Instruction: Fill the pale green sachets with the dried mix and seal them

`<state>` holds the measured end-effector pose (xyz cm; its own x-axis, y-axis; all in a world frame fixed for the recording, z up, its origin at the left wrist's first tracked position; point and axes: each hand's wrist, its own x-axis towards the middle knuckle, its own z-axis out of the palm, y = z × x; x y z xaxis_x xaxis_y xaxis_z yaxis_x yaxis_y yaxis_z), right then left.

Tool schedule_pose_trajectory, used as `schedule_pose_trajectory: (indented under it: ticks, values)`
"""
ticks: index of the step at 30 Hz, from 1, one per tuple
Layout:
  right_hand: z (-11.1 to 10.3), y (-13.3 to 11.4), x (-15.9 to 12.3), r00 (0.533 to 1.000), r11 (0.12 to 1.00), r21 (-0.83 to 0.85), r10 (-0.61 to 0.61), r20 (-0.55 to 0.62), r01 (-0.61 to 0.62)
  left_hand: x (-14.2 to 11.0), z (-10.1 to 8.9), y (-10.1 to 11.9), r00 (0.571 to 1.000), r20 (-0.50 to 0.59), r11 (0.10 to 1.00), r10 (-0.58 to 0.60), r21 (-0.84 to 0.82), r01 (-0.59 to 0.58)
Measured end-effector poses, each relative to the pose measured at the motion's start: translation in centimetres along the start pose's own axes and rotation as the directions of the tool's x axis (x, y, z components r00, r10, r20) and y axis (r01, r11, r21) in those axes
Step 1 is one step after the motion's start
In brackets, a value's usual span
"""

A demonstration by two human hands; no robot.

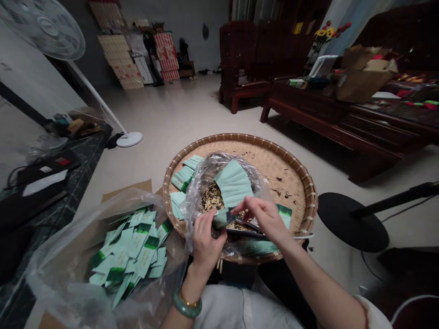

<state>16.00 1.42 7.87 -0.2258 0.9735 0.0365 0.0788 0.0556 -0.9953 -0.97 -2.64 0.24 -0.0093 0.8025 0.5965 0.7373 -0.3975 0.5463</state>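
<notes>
Head view. Nearest the camera lies your pale clothing, flanked by your forearms; a green bangle and a gold-coloured one circle the left wrist. Your left hand is closed on a small green packet, held between the fingers and thumb. Your right hand has its fingers bent, their tips at the packet's right end; whether they grip it cannot be told. The packet thus lies between your two hands, above a clear plastic bag of loose dried mix. A fanned stack of pale green packets rests on the bag's contents, just beyond your fingers. A dark, narrow-edged object lies beneath your hands, partly hidden.

The bag sits in a round woven tray, with further packets near its left edge, its right side and its near edge, and dark fragments scattered on the weave. To the left of your left hand, an open plastic bag holds a loose heap of green packets. A white standing fan is farther left; a round black base stands to the tray's right.
</notes>
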Motion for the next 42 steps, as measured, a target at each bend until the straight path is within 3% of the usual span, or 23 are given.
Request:
schedule_pose_trajectory:
  ticks: [2, 3, 6, 10, 13, 17, 24, 29, 35, 42]
  values:
    - [-0.2, 0.3, 1.3, 0.987, 0.998, -0.01, -0.064, -0.148, 0.064, 0.1, -0.2, -0.1, 0.998, -0.019, 0.998, -0.065, -0.01, 0.064]
    - [-0.1, 0.8, 2.2, 0.989, 0.994, -0.075, -0.094, -0.117, 0.085, 0.1, -0.3, -0.2, 0.996, -0.027, 0.996, -0.084, -0.018, 0.083]
    - [1.1, 3.1, 5.3, 0.97, 0.895, -0.388, -0.159, 0.185, 0.22, -0.2, -0.5, -0.4, 0.993, -0.065, 0.995, -0.095, -0.03, 0.093]
    - [3.7, 5.7, 9.0, 0.854, 0.644, -0.629, -0.072, 0.516, 0.435, -0.7, -0.4, -0.4, 0.989, -0.086, 0.992, -0.118, -0.047, 0.114]
    - [5.1, 6.1, 10.5, 0.794, 0.523, -0.671, -0.019, 0.608, 0.526, -0.9, -0.4, -0.4, 0.986, -0.095, 0.989, -0.138, -0.058, 0.133]
    - [5.5, 6.2, 11.1, 0.783, 0.45, -0.699, 0.001, 0.622, 0.555, -0.8, -0.4, -0.4, 0.981, -0.112, 0.986, -0.158, -0.063, 0.151]
    - [5.6, 6.4, 11.0, 0.768, 0.442, -0.693, 0.013, 0.64, 0.57, -0.5, -0.5, -0.2, 0.981, -0.088, 0.982, -0.171, -0.096, 0.163]
    - [5.8, 6.2, 11.2, 0.774, 0.551, -0.635, -0.03, 0.633, 0.541, -0.5, -0.6, -0.2, 0.978, -0.073, 0.976, -0.193, -0.113, 0.184]
    - [5.6, 6.6, 11.2, 0.828, 0.651, -0.622, -0.017, 0.561, 0.435, -0.5, -0.6, -0.6, 0.978, -0.101, 0.981, -0.18, -0.086, 0.172]
    - [3.1, 6.0, 10.9, 0.906, 0.81, -0.539, 0.021, 0.422, 0.232, -0.3, -0.5, -1.0, 0.973, -0.116, 0.979, -0.198, -0.079, 0.189]
